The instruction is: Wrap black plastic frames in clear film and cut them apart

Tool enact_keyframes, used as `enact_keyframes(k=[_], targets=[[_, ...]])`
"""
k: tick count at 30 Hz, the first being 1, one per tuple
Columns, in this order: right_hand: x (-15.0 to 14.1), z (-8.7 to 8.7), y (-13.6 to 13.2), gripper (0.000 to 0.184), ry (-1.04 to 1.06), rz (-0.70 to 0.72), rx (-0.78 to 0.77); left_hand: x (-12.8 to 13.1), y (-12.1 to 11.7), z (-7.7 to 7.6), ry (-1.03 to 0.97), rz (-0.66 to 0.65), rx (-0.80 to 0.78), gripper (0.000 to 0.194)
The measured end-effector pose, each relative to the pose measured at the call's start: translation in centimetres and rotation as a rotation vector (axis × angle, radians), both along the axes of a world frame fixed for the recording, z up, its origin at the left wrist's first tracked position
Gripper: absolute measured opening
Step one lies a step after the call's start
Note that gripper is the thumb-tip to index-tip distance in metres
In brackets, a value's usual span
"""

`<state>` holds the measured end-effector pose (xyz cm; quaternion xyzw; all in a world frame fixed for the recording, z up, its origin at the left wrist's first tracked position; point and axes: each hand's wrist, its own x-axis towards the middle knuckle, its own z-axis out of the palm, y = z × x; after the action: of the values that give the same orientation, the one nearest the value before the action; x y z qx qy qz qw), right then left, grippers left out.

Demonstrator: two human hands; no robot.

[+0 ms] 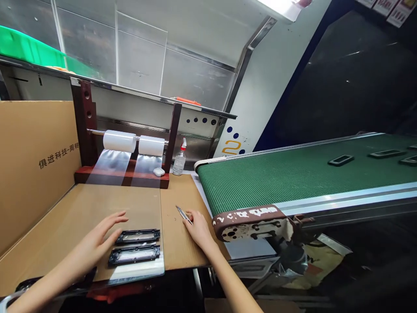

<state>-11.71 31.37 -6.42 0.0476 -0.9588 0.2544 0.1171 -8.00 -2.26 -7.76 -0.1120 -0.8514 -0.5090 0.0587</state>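
On brown board, two black frames (pixel 137 245) beside flat, empty left hand (pixel 97 241); right hand (pixel 198 228) gripping tweezers (pixel 183 214).

I see a cardboard-topped desk (pixel 182 243), a cardboard wall (pixel 35 165) at left, and clear panels (pixel 140 56) behind a steel shelf (pixel 130 93). A green conveyor (pixel 293 178) runs right, past a white pillar (pixel 276 78). Bright light falls from above.

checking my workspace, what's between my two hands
In the head view, two black frames on clear film lie between the left hand and right hand, plus bare cardboard.
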Motion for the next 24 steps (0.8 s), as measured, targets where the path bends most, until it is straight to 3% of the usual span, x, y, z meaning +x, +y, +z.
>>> enact_keyframes(k=[7, 15, 19, 24], targets=[[0.5, 0.4, 0.4, 0.025, 0.000, 0.032, 0.015, 0.5, -3.8, -2.5, 0.107, -0.099, -0.356, 0.036], [-0.1, 0.1, 1.7, 0.023, 0.034, 0.054, -0.017, 1.1, -4.2, -3.7, 0.277, -0.124, -0.534, 0.034], [0.3, 0.6, 1.5, 0.034, 0.110, 0.148, -0.088, 1.3, -3.8, -3.4, 0.363, -0.131, -0.660, 0.037], [1.5, 1.6, -0.1, 0.036, 0.103, 0.366, -0.085, 1.6, -3.4, -2.2, 0.321, -0.161, -0.758, 0.042]])
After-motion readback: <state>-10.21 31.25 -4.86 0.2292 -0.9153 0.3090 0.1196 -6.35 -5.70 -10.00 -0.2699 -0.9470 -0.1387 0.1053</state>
